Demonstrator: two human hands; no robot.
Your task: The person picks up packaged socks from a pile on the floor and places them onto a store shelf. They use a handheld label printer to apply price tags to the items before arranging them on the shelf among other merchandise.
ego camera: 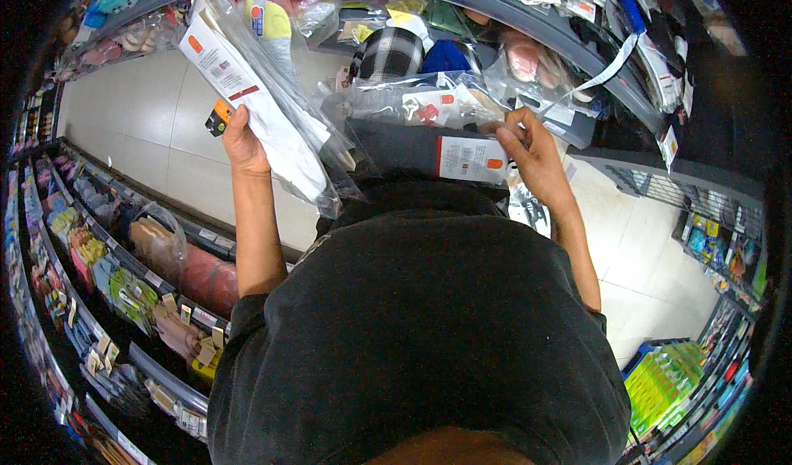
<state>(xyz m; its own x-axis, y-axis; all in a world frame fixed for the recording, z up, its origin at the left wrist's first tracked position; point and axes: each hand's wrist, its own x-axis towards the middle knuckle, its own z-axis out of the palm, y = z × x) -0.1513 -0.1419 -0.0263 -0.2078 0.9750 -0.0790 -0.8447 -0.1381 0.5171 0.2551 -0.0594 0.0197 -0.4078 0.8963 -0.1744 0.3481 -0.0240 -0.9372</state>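
My left hand (243, 143) grips a bundle of socks in clear plastic sleeves, raised above the floor. The outermost white sock (284, 146) carries a white label with an orange mark, and a small orange-and-black tag (219, 118) juts out beside my thumb. Behind it in the bundle is a yellow-and-grey sock (270, 25). On the other side, the fingers of my right hand (533, 155) pinch the end of a dark grey sock pack (393, 149) with a white label (471, 159). Another clear sock pack (427, 105) lies just beyond it, against my fingertips.
Slippers in bags, including a pink pair (526, 59) and a black-and-white plaid one (390, 54), lie ahead under a grey shelf edge (544, 28). Stocked shelves (124, 279) curve along my left. A bright green stack of packages (665, 381) stands at the lower right.
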